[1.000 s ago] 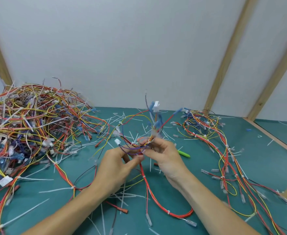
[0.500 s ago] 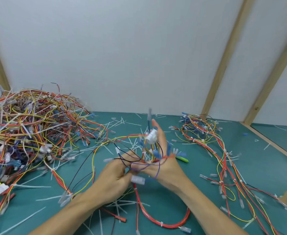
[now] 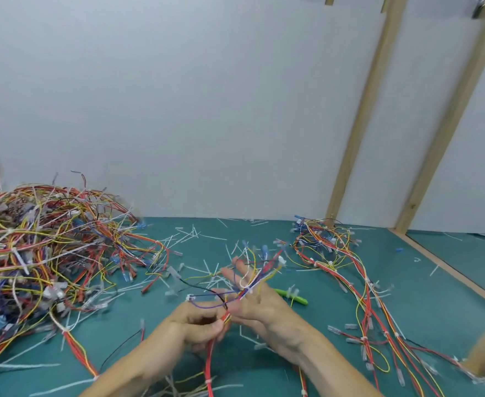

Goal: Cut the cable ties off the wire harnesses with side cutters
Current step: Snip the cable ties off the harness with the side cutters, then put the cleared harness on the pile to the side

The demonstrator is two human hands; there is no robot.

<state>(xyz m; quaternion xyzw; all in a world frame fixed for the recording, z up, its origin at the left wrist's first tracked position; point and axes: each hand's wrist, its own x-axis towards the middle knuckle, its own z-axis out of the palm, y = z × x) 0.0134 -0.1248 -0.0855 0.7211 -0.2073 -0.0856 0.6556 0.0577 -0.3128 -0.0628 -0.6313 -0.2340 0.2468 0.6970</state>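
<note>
A teal-topped bench (image 3: pixel 424 305) stretches away from both hands to a plain white wall panel (image 3: pixel 207 110) framed by slanted wooden battens (image 3: pixel 358 124). Far to the left of the left hand sits a big tangled heap of red, yellow, orange and blue wire harnesses (image 3: pixel 43 253), resting on the bench against the wall. To the right of the right hand, a long trailing bundle of red and yellow harness wires (image 3: pixel 361 282) with white cable ties runs from the wall towards the near edge. The left hand (image 3: pixel 198 325), fingers curled, pinches a thin multicoloured wire harness (image 3: pixel 252 285) where its red strands gather. The right hand (image 3: pixel 261 308), just beside it, has straight, spread fingers, with the harness's loose ends fanning across and past them. Just beyond the right hand lies a green-handled tool (image 3: pixel 300 298), partly hidden. Clipped white cable tie offcuts (image 3: pixel 189 234) litter the bench around both hands.
</note>
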